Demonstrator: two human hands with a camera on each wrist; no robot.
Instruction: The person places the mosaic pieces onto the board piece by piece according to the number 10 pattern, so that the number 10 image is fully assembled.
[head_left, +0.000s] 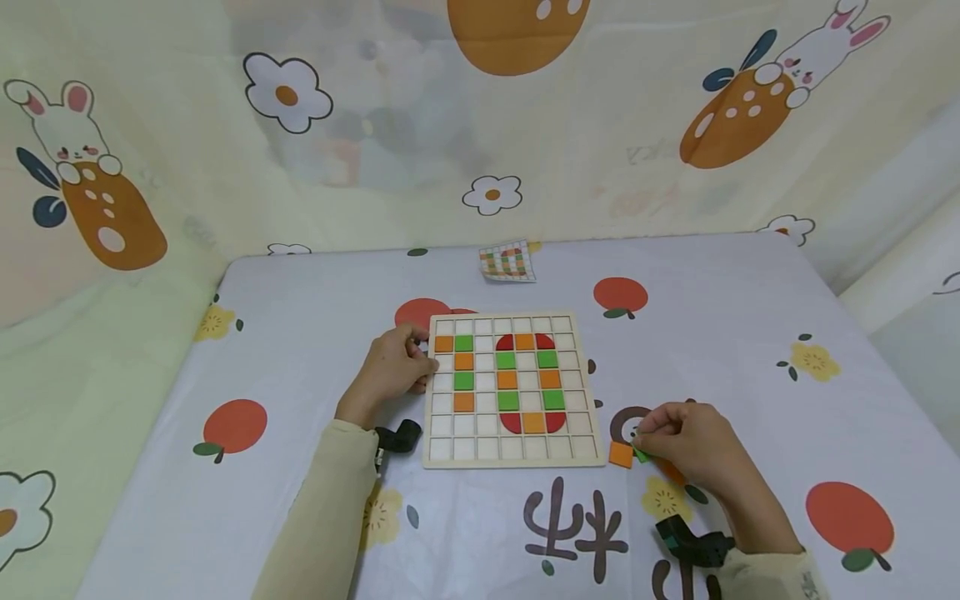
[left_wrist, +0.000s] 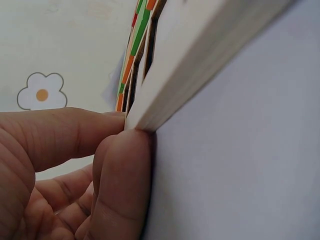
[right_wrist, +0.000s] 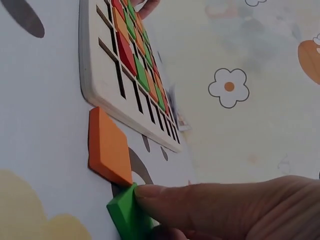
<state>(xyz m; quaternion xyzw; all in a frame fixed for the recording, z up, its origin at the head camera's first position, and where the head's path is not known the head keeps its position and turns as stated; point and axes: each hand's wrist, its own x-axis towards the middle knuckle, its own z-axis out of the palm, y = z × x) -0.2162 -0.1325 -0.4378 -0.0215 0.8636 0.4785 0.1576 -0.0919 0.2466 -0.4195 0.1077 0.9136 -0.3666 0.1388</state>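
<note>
A wooden grid board (head_left: 514, 464) lies flat, its cells partly filled with orange and green squares and red rounded corner tiles. My left hand (head_left: 390, 364) grips its left edge, thumb and fingers meeting at the rim in the left wrist view. Beyond the board's lower right corner, my right hand (head_left: 693, 437) pinches a green square tile (right_wrist: 126, 215), whose far part is hidden by the fingers. A loose orange square tile (head_left: 620, 454) lies on the cloth between that hand and the board; in the right wrist view it touches or nearly touches the green one.
A small printed card (head_left: 507, 262) with a coloured grid pattern lies behind the board, near the table's back edge. The white tablecloth (head_left: 300, 333) carries fruit and flower prints. A patterned curtain (head_left: 390, 192) hangs behind and beside the table.
</note>
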